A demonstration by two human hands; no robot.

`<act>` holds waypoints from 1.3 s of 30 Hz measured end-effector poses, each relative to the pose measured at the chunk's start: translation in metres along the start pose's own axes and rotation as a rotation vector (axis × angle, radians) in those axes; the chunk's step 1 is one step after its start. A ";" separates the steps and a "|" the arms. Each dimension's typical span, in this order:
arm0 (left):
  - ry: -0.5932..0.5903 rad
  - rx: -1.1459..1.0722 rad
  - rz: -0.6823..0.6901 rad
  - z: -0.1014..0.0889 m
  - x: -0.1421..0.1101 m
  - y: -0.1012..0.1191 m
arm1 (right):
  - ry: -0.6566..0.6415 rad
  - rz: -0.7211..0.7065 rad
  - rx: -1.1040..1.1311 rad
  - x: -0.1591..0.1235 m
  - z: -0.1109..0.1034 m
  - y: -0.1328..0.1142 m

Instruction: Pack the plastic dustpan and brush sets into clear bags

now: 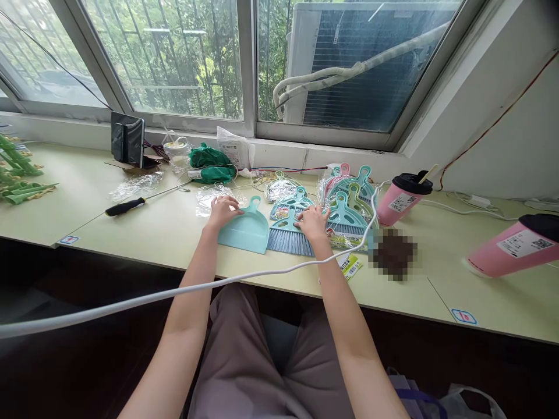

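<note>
My left hand (pixel 224 210) is at the upper left edge of a light teal dustpan (pixel 244 231), its thumb on the pan and its fingers curled at the rim. My right hand (pixel 313 223) has its thumb and fingers on the head of a teal hand brush (pixel 289 235) with grey-blue bristles. Brush and dustpan lie side by side on the table, handles pointing to the window. Part of the brush is hidden behind my right hand. Just right of it lies a wrapped brush-and-dustpan set (pixel 345 218).
More wrapped sets (pixel 356 183) lie behind. Two pink cups (pixel 399 201) stand to the right. A white cable (pixel 262 272) crosses in front of my right forearm. A black-handled screwdriver (pixel 126 206), crumpled plastic (pixel 136 186) and a green bundle (pixel 212 164) lie left. A yellow-green card (pixel 350 266) sits near the edge.
</note>
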State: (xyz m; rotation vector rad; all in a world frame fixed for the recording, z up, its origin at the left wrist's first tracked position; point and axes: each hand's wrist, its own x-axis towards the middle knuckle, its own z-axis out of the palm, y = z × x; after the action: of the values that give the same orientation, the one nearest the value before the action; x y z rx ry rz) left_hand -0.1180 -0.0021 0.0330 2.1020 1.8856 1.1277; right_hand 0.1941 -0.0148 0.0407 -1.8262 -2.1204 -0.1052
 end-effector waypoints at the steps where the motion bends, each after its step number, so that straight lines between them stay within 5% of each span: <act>1: 0.053 -0.050 -0.024 -0.002 0.002 0.001 | -0.006 -0.006 0.002 0.000 0.001 -0.001; 7: 0.386 -0.336 -0.290 -0.015 0.008 -0.001 | 0.085 -0.061 0.256 0.002 -0.010 -0.006; 13: 0.374 -0.449 -0.309 -0.013 0.007 -0.003 | 0.104 -0.297 1.136 0.001 -0.037 -0.019; 17: 0.270 -0.508 -0.219 -0.007 0.007 0.007 | 0.031 -0.331 1.348 -0.006 -0.031 -0.038; 21: 0.170 -0.582 -0.155 -0.006 0.006 0.023 | 0.132 -0.217 1.289 -0.011 -0.012 -0.057; 28: 0.262 -0.543 -0.045 -0.029 0.001 0.033 | 0.221 -0.199 1.228 -0.019 -0.017 -0.068; 34: -0.101 -0.538 0.072 -0.004 -0.003 0.059 | 0.343 -0.075 0.950 -0.025 -0.020 -0.073; 39: -0.226 -0.626 0.079 0.020 -0.011 0.078 | 0.436 0.095 0.711 -0.019 -0.012 -0.063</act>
State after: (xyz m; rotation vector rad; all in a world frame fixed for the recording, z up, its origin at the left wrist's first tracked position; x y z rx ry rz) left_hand -0.0424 -0.0215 0.0553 1.8498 1.1566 1.2266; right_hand 0.1373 -0.0471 0.0560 -1.3211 -1.4962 0.2275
